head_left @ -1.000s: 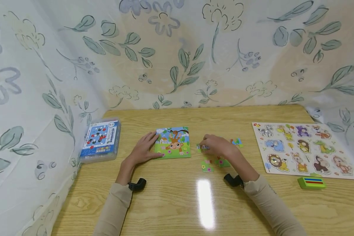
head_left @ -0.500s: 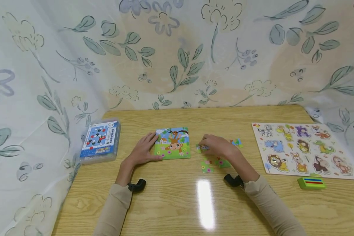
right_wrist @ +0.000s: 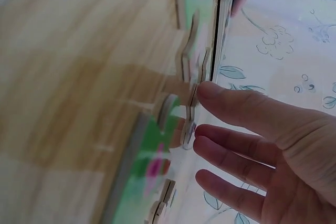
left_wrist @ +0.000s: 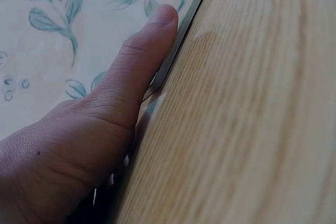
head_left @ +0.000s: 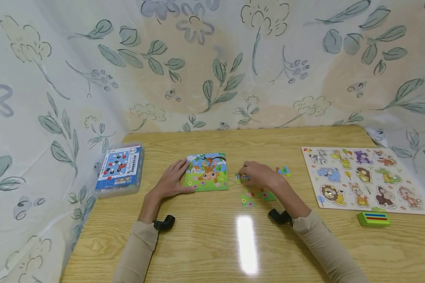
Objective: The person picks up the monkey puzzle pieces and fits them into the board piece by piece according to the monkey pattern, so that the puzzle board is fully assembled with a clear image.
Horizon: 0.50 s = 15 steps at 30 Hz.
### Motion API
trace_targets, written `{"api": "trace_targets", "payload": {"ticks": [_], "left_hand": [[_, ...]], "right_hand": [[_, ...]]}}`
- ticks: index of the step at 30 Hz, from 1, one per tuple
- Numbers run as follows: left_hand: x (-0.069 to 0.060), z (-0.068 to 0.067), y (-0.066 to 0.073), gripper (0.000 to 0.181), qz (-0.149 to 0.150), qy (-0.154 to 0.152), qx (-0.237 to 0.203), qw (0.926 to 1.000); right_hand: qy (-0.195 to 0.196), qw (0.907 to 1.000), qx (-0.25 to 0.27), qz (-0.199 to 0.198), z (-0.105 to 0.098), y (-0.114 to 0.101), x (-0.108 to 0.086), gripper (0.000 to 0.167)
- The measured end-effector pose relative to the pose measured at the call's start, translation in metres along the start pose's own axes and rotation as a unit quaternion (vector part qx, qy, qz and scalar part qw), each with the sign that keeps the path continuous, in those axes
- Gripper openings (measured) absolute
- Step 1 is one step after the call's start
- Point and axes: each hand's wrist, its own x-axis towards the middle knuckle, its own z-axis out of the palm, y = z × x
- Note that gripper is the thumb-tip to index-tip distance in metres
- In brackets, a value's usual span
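Observation:
My left hand (head_left: 170,179) lies along the left side of a square jigsaw picture (head_left: 206,184) of an upside-down monkey, fingers extended, thumb at its lower left corner. In the left wrist view that thumb (left_wrist: 149,40) touches the side of the board. My right hand (head_left: 260,175) has bent fingers, with thumb and fingertips on a small jigsaw piece (head_left: 238,179) to the right of the picture. The right wrist view has its thumb (right_wrist: 236,103) at the piece; the index finger is mostly hidden. Below lie green jigsaw pieces (head_left: 248,201); another piece (head_left: 284,170) lies beyond the wrist.
A wooden animal peg board (head_left: 370,179) lies on the right, with a green block (head_left: 373,219) with coloured bars before it. On the left is a boxed molecule model set (head_left: 119,169). Floral fabric (head_left: 212,78) encloses the wooden table (head_left: 205,243) behind and at the sides.
Both hands keep almost the same place. The left thumb has slid slightly off the picture's lower left corner; the pieces show no visible movement.

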Motion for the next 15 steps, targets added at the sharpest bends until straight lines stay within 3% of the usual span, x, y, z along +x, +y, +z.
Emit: {"api": "trace_targets", "payload": {"ticks": [8, 15], "left_hand": [[0.0012, -0.0019, -0.0001, 0.106, 0.006, 0.009, -0.001, 0.9999], [0.0006, -0.0012, -0.0009, 0.105, -0.002, -0.005, 0.003, 1.0]], "right_hand": [[-0.005, 0.9999, 0.004, 0.01, -0.0041, 0.0001, -0.0004, 0.037], [-0.007, 0.9999, 0.01, 0.005, -0.0031, -0.0008, -0.0011, 0.035]]}}
